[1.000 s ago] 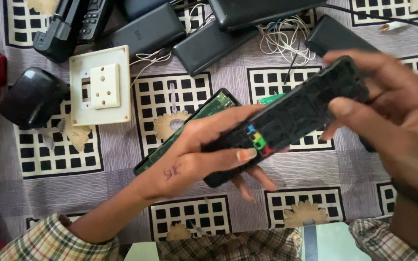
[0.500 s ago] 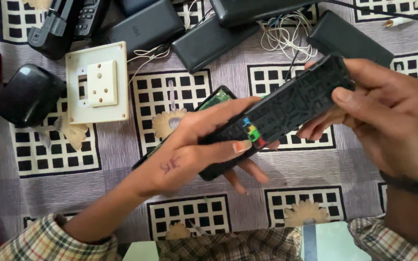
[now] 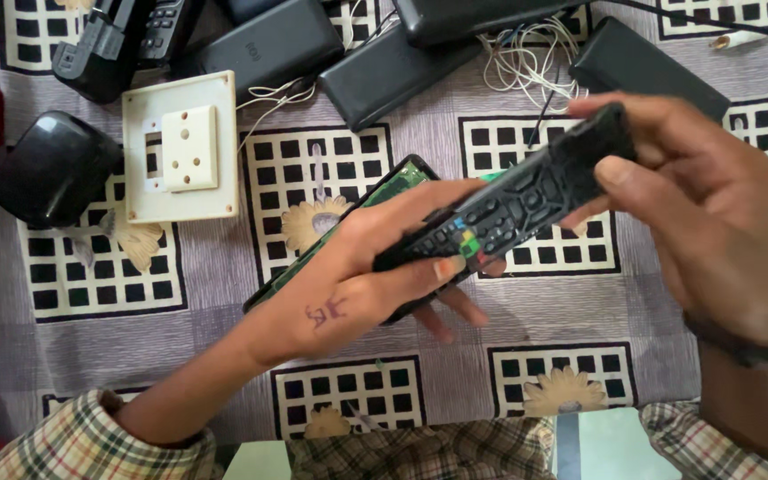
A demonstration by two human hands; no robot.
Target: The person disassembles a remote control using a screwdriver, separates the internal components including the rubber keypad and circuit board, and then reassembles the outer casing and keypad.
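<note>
Left hand (image 3: 357, 284) and right hand (image 3: 713, 213) both grasp 1 black remote (image 3: 513, 204) above the patterned cloth (image 3: 215, 267).

no packages, labels, signs or screens.

Two hands, left (image 3: 357, 284) and right (image 3: 713, 213), share one remote (image 3: 517, 200) above one circuit board (image 3: 348, 227), with one white socket plate (image 3: 180, 160), one black adapter (image 3: 51, 169) and three black boxes (image 3: 268, 44) far off.

Bare cloth (image 3: 206, 293) left of hands; black boxes (image 3: 268, 44), wires (image 3: 526, 62) crowd top.
</note>
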